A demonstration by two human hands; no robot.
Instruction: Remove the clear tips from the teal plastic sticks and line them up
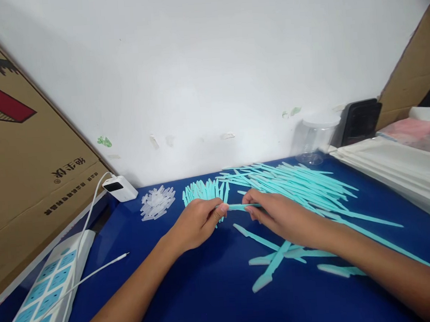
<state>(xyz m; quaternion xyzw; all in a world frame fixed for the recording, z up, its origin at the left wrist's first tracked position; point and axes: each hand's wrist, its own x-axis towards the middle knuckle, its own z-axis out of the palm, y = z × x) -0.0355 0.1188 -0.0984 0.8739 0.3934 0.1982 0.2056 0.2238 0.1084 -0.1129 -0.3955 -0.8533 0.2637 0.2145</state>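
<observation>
Between my two hands a teal eyebrow razor (236, 207) is held level above the blue table. My left hand (199, 220) pinches its left end between thumb and fingers; whether a cap sits there is hidden. My right hand (272, 213) closes on the other end. Behind my left hand is a tight row of teal razors (202, 188), partly covered by it. A small heap of clear plastic caps (157, 202) lies further left. Beyond my right hand spreads a big pile of teal razors (296, 182). Several loose razors (274, 266) lie below my right forearm.
On the left are a white power strip (71, 274), a white charging box (120, 188) with cables, and a large cardboard box (35, 143). A clear jar (315, 138), a black object (360, 120) and stacked white trays (393, 164) stand at the right. A white wall (209, 74) rises behind.
</observation>
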